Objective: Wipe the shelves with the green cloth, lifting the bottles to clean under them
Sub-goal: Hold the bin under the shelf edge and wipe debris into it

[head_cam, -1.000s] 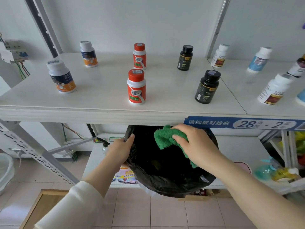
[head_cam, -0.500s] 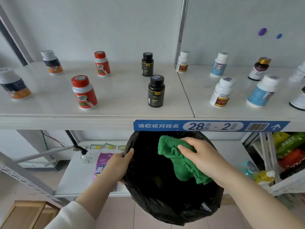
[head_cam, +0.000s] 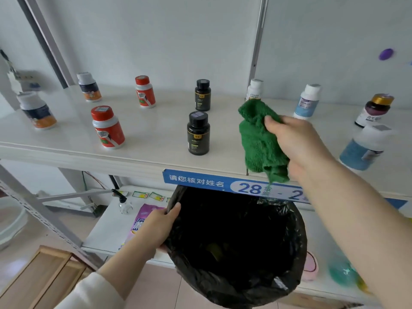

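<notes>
Head view, looking down at a white shelf (head_cam: 156, 121) w/ capped bottles (head_cam: 145, 91) standing well apart. R hand (head_cam: 296, 139) holds the green cloth (head_cam: 260, 141) up over the shelf's front edge, just right of the near black bottle (head_cam: 198, 133). Thumb & fingertips are pinched together on the cloth's top fold; the rest hangs bunched, its tail dangling over the blue sign (head_cam: 196, 180). Can't tell if it touches the shelf. L hand (head_cam: 156, 224), lower down, grips the rim of a black bag (head_cam: 289, 241), thumb over the edge, fingers hidden beneath, holding the mouth open in front of the lower shelf (head_cam: 104, 233). Step, prob.: cloth at shelf height, wipe at this spot not yet begun. Next move calls for spreading the cloth flat on the board & sweeping btwn bottles. Lifting one needs a free hand, so either the bag gets set down or R hand swaps cloth for bottle. Containers: bag is open, inside mostly dark, w/ one small yellowish thing low down, no telling what. Bottles incl. two black, two red-capped (head_cam: 108, 128), and white ones w/ orange or blue labels. All have lids on, contents not visible. They look tall & narrow, so a careless sweep could tip them.
</notes>
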`<state>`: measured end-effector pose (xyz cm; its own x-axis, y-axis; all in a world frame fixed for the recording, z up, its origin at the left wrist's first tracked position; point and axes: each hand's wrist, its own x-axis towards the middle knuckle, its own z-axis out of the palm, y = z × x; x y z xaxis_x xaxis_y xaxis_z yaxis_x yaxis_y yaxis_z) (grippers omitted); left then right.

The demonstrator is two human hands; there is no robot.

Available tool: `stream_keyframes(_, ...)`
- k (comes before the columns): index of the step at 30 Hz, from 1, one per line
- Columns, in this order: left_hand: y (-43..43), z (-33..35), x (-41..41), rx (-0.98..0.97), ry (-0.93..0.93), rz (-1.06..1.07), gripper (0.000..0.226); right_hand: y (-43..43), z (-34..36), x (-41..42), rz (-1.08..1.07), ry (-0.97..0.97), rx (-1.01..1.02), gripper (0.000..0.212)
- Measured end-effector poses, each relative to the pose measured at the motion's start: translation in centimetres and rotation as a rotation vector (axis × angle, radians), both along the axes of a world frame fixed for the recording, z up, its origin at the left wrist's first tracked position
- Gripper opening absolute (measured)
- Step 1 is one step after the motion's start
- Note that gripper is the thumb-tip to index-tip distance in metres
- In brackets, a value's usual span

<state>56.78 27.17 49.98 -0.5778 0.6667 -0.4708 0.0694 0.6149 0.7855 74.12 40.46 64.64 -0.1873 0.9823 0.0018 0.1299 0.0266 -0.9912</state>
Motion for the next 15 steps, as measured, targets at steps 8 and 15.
stream_keyframes(8,1.3,-0.2,-2.7,-0.016,-0.030,0.010,0.044,9.1,2.2,-7.2,-0.386,-0.468,0.228,0.026)
stream_keyframes(15,1.8,-1.0,-4.3,0.061,-0.069,0.008,0.034,14.3,-4.5,-7.9,-0.217,-0.868,-0.019,0.043)
